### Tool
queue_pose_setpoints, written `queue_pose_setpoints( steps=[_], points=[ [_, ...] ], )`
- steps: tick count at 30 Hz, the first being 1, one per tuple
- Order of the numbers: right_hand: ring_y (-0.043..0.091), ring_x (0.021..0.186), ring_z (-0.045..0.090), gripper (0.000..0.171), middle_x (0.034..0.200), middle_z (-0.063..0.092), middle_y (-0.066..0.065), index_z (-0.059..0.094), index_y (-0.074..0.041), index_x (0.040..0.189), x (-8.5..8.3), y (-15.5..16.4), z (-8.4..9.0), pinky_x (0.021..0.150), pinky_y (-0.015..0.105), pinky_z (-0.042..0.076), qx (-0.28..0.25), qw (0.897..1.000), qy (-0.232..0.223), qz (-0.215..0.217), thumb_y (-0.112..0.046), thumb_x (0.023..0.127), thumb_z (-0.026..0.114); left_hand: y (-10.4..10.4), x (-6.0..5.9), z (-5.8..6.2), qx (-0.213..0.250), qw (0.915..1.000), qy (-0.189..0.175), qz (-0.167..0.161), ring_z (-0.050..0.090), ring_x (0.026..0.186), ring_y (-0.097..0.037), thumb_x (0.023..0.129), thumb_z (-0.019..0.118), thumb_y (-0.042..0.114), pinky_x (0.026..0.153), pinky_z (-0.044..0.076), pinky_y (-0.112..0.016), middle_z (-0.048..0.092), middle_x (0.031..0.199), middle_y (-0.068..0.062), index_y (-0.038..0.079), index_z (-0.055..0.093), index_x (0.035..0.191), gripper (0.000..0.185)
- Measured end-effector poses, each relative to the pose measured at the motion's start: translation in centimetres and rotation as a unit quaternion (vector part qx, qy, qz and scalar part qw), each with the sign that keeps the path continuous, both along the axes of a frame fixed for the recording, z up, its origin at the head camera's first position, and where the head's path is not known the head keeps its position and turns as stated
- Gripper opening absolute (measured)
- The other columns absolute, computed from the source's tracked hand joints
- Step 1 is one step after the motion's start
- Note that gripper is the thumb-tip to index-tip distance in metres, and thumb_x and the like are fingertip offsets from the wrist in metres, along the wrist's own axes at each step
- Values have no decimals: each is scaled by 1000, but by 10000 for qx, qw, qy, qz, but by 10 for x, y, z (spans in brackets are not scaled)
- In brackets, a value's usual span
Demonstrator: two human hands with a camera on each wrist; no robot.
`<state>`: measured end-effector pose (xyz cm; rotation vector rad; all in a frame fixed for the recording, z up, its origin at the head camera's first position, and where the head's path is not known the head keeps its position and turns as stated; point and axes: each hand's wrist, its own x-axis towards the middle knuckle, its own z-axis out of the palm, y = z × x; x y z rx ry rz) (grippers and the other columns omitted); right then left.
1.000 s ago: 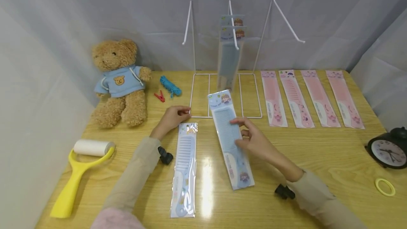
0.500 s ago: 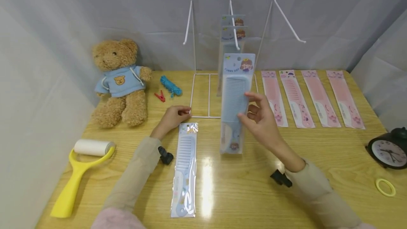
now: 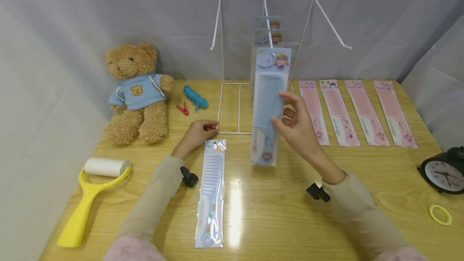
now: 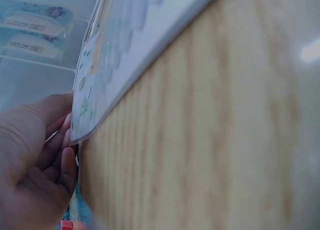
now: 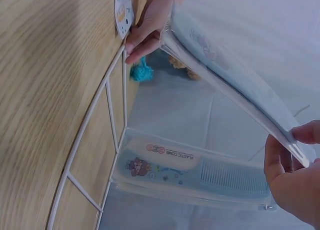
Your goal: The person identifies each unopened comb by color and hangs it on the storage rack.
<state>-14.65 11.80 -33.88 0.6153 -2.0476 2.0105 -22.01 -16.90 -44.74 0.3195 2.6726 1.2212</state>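
My right hand (image 3: 295,126) pinches a packaged blue comb (image 3: 268,104) by its edge and holds it upright above the table, in front of the white wire rack (image 3: 266,63). That comb's pack (image 5: 225,79) shows edge-on in the right wrist view. Two blue comb packs (image 3: 267,31) hang on the rack's middle hook. My left hand (image 3: 197,132) rests with curled fingers on the front left corner of the rack's base (image 3: 218,128). Just below it, a second blue comb pack (image 3: 211,192) lies flat on the table, its top edge (image 4: 95,109) by my left fingers (image 4: 60,155).
Several pink comb packs (image 3: 357,112) lie in a row at the right. A teddy bear (image 3: 135,92), blue cord (image 3: 194,98) and red clip (image 3: 182,109) sit at the back left. A yellow lint roller (image 3: 90,196) lies front left; a black clock (image 3: 444,172) and yellow ring (image 3: 440,214) lie right.
My right hand has lifted the blue comb pack off the table, turned it upright and raised it toward the rack's middle hook. The left hand has stayed on the rack's base.
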Motion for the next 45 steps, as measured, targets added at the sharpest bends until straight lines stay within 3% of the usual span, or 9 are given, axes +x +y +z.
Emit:
queue_pose_setpoints(
  steps=[18, 23, 30, 36, 41, 45],
  points=[
    [8, 87, 55, 52, 111, 44, 4, 34, 6, 131, -48, -3, -14, 74, 18, 51, 147, 9998, 46, -131, 19, 85, 54, 1, 0, 0, -74, 9999, -127, 11, 63, 97, -28, 92, 63, 13, 82, 52, -37, 67, 109, -19, -2, 61, 124, 35],
    [8, 87, 55, 50, 110, 45, 4, 35, 6, 128, -54, -3, -17, 74, 17, 51, 151, 9996, 24, -256, 19, 84, 56, 1, 0, 1, -90, 9999, -132, 23, 63, 97, -28, 92, 63, 13, 82, 52, -36, 67, 108, -19, -2, 62, 123, 34],
    [9, 92, 53, 50, 111, 50, 16, 37, 7, 127, -59, -2, -25, 79, 18, 50, 313, 9985, 64, -442, 19, 83, 57, 1, 0, 1, -94, 9999, -103, 32, 63, 96, -28, 92, 64, 12, 81, 52, -36, 67, 107, -19, -3, 62, 123, 34],
    [18, 99, 53, 50, 112, 52, 24, 40, 6, 126, -66, -1, -29, 88, 26, 50, 547, 9966, 99, -605, 17, 81, 60, 1, 1, 1, -109, 9999, -80, 22, 63, 96, -27, 92, 63, 13, 81, 52, -36, 67, 107, -19, -3, 62, 123, 34],
    [30, 106, 53, 51, 119, 51, 25, 39, 3, 127, -69, 0, -31, 93, 39, 48, 760, 9951, 6, -628, 14, 83, 61, 1, 1, 1, -87, 9999, -85, 27, 63, 96, -27, 92, 63, 13, 82, 52, -36, 67, 107, -18, -2, 62, 123, 34],
    [32, 107, 52, 50, 119, 51, 26, 39, 3, 127, -70, 1, -34, 95, 48, 46, 729, 9953, -85, -637, 13, 83, 61, 2, 1, 1, -89, 9999, -101, 36, 62, 97, -27, 93, 63, 13, 82, 51, -36, 67, 107, -18, -2, 61, 124, 35]
  ],
)
